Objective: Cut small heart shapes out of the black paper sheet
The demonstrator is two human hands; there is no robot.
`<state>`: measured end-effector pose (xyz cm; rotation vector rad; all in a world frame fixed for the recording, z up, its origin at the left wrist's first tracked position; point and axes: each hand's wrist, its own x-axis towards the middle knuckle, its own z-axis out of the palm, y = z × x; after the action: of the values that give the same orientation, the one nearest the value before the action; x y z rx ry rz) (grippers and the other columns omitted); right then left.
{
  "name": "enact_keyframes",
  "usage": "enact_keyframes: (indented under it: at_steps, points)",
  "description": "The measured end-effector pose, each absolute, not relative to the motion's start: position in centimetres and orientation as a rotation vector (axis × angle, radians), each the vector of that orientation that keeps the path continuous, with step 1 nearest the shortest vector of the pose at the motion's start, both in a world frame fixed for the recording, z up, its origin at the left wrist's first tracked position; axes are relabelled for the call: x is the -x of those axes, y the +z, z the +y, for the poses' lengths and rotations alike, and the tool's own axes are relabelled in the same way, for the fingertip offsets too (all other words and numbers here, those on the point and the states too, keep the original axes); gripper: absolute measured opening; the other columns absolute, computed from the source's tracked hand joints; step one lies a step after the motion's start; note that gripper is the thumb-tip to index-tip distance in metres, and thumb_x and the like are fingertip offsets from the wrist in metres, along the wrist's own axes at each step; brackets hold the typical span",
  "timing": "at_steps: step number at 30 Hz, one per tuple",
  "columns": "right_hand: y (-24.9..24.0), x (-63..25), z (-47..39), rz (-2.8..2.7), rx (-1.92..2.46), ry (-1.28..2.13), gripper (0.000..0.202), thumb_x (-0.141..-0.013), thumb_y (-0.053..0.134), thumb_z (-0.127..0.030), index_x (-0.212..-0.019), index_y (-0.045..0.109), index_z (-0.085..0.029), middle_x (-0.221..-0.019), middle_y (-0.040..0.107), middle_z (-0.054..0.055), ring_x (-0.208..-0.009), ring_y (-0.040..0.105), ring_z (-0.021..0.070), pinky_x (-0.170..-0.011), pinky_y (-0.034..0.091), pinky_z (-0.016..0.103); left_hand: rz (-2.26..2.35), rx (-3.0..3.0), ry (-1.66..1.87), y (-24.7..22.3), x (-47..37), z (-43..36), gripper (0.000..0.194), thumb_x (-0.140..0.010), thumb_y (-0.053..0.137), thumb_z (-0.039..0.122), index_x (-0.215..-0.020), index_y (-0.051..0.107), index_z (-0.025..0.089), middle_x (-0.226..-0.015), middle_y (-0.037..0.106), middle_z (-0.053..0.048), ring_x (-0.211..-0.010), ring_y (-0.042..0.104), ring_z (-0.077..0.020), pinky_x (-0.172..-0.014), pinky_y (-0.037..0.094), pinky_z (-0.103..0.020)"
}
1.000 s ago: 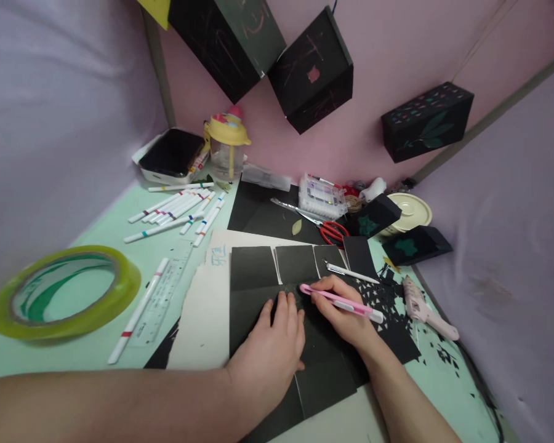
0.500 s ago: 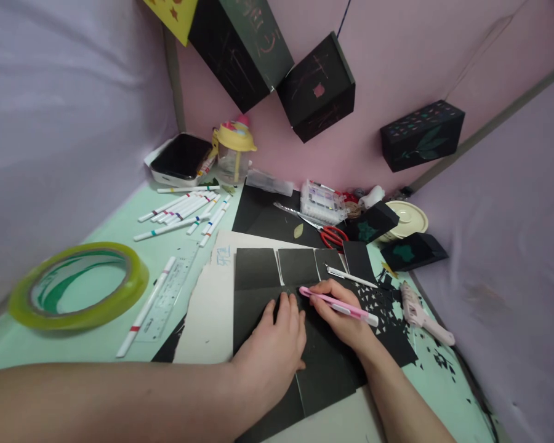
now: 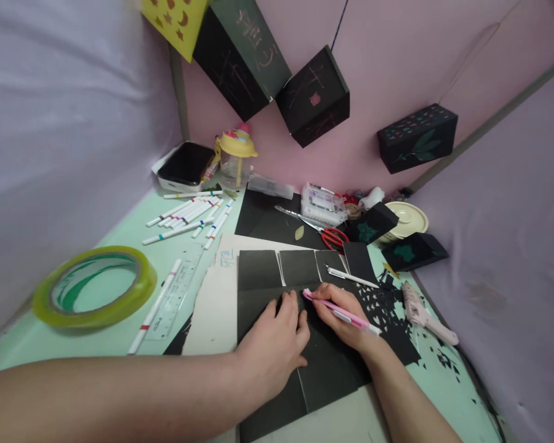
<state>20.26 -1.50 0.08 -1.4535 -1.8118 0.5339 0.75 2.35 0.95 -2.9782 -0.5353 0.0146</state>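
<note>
Black card point(image 3: 258, 307) with slits along its top edge lies on a white board point(image 3: 212, 295). My left hand point(image 3: 277, 338) presses flat on the card, fingers a little apart, holding nothing. Just to its right, my right hand point(image 3: 341, 311) grips a pink pen-shaped cutter point(image 3: 344, 314), its tip end pointing up and left at the card near my left fingertips; the very tip is too small to make out. A white pen point(image 3: 351, 277) rests above my right hand.
Green tape roll point(image 3: 143, 286), clear ruler point(image 3: 175, 295) and white markers point(image 3: 191, 212) at left. Red-handled scissors point(image 3: 335, 238) behind the card; pink glue gun point(image 3: 427, 317) and black scraps point(image 3: 392, 314) at right. Black boxes point(image 3: 314, 98) hang above; a bottle point(image 3: 237, 157) stands at the back.
The view has shifted slightly, moving the tape roll and markers rightward in the picture. Both hands stay nearly in place on the card, with the pink cutter still held.
</note>
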Motion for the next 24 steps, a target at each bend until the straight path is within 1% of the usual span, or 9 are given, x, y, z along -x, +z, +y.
enact_keyframes:
  at_steps: [4,14,18,21,24]
  points:
    - [0.3,-20.26,-1.53,-1.82,1.45,0.522,0.01,-0.092,0.053,-0.02,-0.083,0.056,-0.02,-0.076,0.059,0.001,-0.065,0.055,0.0131,-0.063,0.044,0.025,-0.531,2.979,0.008,0.82,-0.62,2.35,0.064,-0.091,0.051,0.057,-0.137,0.051,0.013,-0.143,0.042,-0.027,-0.13,0.043,-0.0368,-0.094,0.042,-0.043]
    - [-0.13,-20.44,-1.64,-1.785,1.491,0.547,0.014,-0.093,0.051,-0.023,-0.079,0.053,-0.02,-0.073,0.056,0.0,-0.063,0.05,0.0125,-0.061,0.04,0.025,-0.523,2.982,0.081,1.11,-0.62,2.35,0.066,-0.091,0.049,0.058,-0.139,0.048,0.013,-0.145,0.04,-0.026,-0.131,0.042,-0.0364,-0.095,0.041,-0.043]
    - [-0.26,-20.39,-1.65,-1.727,1.507,0.548,0.012,-0.091,0.054,-0.025,-0.08,0.056,-0.02,-0.072,0.059,0.0,-0.064,0.052,0.0132,-0.061,0.041,0.025,-0.531,2.975,0.073,1.05,-0.68,2.44,0.066,-0.09,0.051,0.058,-0.139,0.049,0.014,-0.145,0.041,-0.025,-0.132,0.042,-0.0364,-0.095,0.042,-0.043]
    - [-0.33,-20.31,-1.69,-1.696,1.526,0.569,0.013,-0.091,0.055,-0.027,-0.079,0.056,-0.02,-0.072,0.06,0.001,-0.064,0.054,0.014,-0.062,0.042,0.025,-0.527,2.991,0.051,0.93,-0.68,2.39,0.066,-0.09,0.052,0.057,-0.137,0.05,0.012,-0.143,0.041,-0.027,-0.13,0.043,-0.0376,-0.094,0.043,-0.045]
    - [-0.48,-20.28,-1.66,-1.672,1.549,0.589,0.014,-0.091,0.054,-0.027,-0.079,0.057,-0.02,-0.072,0.06,0.001,-0.064,0.054,0.0145,-0.061,0.042,0.025,-0.539,3.07,0.007,0.97,-0.69,2.38,0.066,-0.088,0.057,0.055,-0.136,0.052,0.009,-0.143,0.041,-0.028,-0.131,0.041,-0.0395,-0.095,0.042,-0.047]
